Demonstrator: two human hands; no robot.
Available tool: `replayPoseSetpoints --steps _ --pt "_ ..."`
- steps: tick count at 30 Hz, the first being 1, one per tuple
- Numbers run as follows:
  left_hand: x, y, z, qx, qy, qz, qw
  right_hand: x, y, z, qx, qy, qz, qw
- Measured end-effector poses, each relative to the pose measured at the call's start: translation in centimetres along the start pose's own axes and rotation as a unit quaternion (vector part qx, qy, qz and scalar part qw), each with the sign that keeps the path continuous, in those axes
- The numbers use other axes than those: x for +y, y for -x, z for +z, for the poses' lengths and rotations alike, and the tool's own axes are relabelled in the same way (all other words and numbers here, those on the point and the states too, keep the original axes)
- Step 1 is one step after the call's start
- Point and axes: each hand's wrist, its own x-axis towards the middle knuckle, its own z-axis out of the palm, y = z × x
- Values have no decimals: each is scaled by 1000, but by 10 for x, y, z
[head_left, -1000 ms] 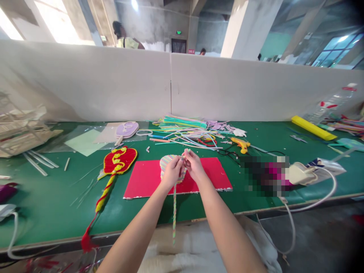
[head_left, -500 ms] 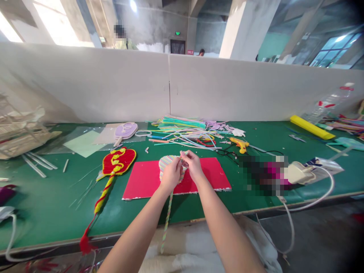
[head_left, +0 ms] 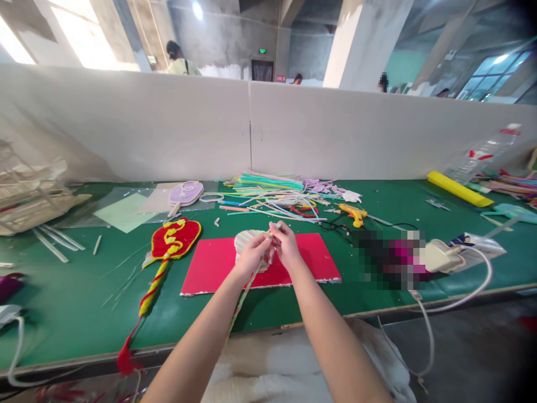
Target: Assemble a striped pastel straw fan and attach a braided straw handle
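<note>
A striped pastel fan-shaped piece (head_left: 246, 239) lies on a red board (head_left: 210, 264), partly hidden under my hands. Above it my left hand (head_left: 254, 252) is closed, its thumb and fingers pinching a twisted multicoloured strand (head_left: 242, 299). From there the strand hangs down past my left wrist to the table's front edge. My right hand (head_left: 287, 244) is closed too, its fingertips meeting the left ones at the strand's upper end. The exact spot where the fingertips grip is small and partly covered.
Left of the board lies a red and yellow fan (head_left: 175, 238) with a tassel. Behind are loose coloured fuzzy stems (head_left: 268, 184) and a yellow glue gun (head_left: 353, 214). A white power strip (head_left: 440, 256) with its cable is at right. A pale partition (head_left: 168, 123) closes off the back.
The hanging strand has swung from nearly upright to a slant along my left forearm. My left hand has shifted slightly right and turned, still close against my right fingertips.
</note>
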Motion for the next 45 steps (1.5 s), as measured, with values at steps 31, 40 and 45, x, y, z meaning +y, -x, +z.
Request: replayPoseSetpoints --steps 31,40,45 --pt "-6 3 -4 160 -373 30 914 3 2 1 32 264 -145 953" --pt "7 1 -5 -43 48 -49 997 7 -1 -3 -45 -51 38 997" --pt "8 5 -5 -76 98 -54 991 4 1 -3 -56 -65 30 996"
